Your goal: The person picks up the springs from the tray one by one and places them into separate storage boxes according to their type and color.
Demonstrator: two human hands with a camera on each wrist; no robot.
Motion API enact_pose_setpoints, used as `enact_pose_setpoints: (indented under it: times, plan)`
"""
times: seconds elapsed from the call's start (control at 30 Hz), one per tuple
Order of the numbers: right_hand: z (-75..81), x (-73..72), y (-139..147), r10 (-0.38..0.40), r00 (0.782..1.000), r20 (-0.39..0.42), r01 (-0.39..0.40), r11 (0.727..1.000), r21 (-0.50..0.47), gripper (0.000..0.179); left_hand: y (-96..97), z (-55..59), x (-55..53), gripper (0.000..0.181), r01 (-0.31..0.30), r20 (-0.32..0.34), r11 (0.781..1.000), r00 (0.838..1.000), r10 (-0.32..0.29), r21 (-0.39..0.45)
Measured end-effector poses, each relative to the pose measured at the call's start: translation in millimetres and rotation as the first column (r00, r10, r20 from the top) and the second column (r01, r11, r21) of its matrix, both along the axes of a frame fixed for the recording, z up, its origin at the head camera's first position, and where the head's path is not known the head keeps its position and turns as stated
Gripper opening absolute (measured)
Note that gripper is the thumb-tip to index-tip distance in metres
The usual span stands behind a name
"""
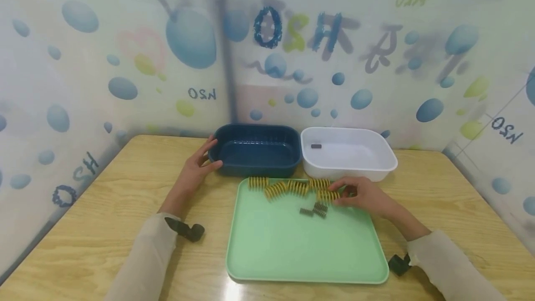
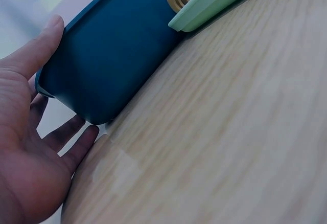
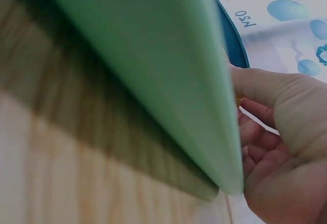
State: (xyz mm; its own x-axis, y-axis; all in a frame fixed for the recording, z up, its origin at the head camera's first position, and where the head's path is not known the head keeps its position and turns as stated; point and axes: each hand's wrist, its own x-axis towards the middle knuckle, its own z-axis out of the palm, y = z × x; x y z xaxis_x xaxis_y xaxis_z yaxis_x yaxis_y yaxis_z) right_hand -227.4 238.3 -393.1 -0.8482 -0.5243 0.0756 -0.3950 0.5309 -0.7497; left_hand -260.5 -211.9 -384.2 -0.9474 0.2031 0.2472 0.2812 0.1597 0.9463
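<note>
At the left end of a dark blue basin point(image 1: 255, 171), my left hand point(image 1: 196, 166) rests against the wall with its fingers spread. In the left wrist view, the thumb of that left hand point(image 2: 25, 132) touches the rim and the other fingers reach to the basin's lower corner. My right hand point(image 1: 363, 194) pinches a yellow coil spring point(image 1: 327, 196) over the far right part of a green tray point(image 1: 309, 250). Beside it lie several more yellow springs point(image 1: 276, 190) along the tray's far edge. Several small dark springs point(image 1: 306, 212) lie just nearer. The tray hides part of the right fingers in the right wrist view.
A white basin point(image 1: 349, 169) stands right of the blue one, with a small dark spring point(image 1: 316, 146) inside. Both basins stand behind the tray on a wooden table point(image 1: 200, 264). A patterned wall covering point(image 1: 267, 78) rises behind them.
</note>
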Motion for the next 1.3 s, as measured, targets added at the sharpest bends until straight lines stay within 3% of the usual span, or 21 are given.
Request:
enact_pose_setpoints:
  times: [0.53, 0.8, 1.1, 1.3]
  plan:
    - [4.1, 3.4, -2.7, 0.027, 0.998, 0.063, -0.028, 1.000, 0.013, 0.035, -0.6, 0.3, -0.7, 0.063, 0.010, 0.018, 1.000, 1.000, -0.010, -0.001]
    - [1.1, 2.5, -2.1, 0.028, 0.998, 0.058, -0.029, 0.999, 0.020, 0.036, -8.0, -23.3, -16.0, 0.064, -0.010, -0.016, 1.000, 1.000, 0.009, -0.027]
    - [-0.9, 0.8, 0.0, 0.027, 0.997, 0.070, -0.027, 1.000, 0.001, 0.036, -7.6, -21.8, -16.2, 0.064, -0.005, -0.009, 1.000, 1.000, 0.005, -0.017]
    - [0.6, 0.3, -1.3, 0.031, 0.996, 0.089, -0.028, 0.999, -0.039, 0.036, -4.2, -8.8, -6.7, 0.064, 0.010, 0.021, 1.000, 1.000, -0.011, 0.005]
